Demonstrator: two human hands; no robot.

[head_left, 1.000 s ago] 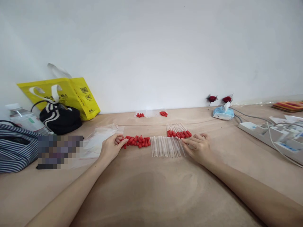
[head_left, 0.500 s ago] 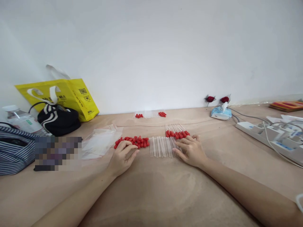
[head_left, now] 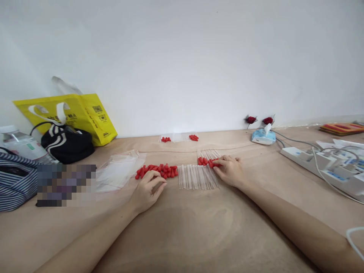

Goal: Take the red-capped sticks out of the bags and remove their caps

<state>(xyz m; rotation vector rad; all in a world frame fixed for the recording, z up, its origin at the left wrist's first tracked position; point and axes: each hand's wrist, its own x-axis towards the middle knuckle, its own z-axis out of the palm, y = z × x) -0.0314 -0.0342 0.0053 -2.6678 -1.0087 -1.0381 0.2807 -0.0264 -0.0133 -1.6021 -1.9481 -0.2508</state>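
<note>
My left hand (head_left: 148, 191) rests on the table with fingers loosely bent and the thumb apart, beside a pile of loose red rubber bulbs (head_left: 163, 169). Nothing shows in it. My right hand (head_left: 229, 170) has its thumb and fingertips closed on a red-bulbed dropper (head_left: 215, 162) at the right end of a group. The other droppers (head_left: 202, 161) there lie side by side, red bulbs towards me and clear tubes pointing away. Between my hands, a row of bare clear tubes (head_left: 196, 177) lies on the table. My fingers partly cover the gripped bulb.
Clear plastic bags (head_left: 116, 172) lie left of the bulbs. Farther back lies a bag with red bulbs and tubes (head_left: 178, 137). A yellow bag (head_left: 99, 117) and black pouch (head_left: 68, 144) stand left. A tissue pack (head_left: 263, 137) and power strip (head_left: 321, 165) with cables are right.
My right hand has moved up from the bare tubes to the red bulbs of the droppers, uncovering the row's right end. My left hand has barely moved; the view has shifted slightly.
</note>
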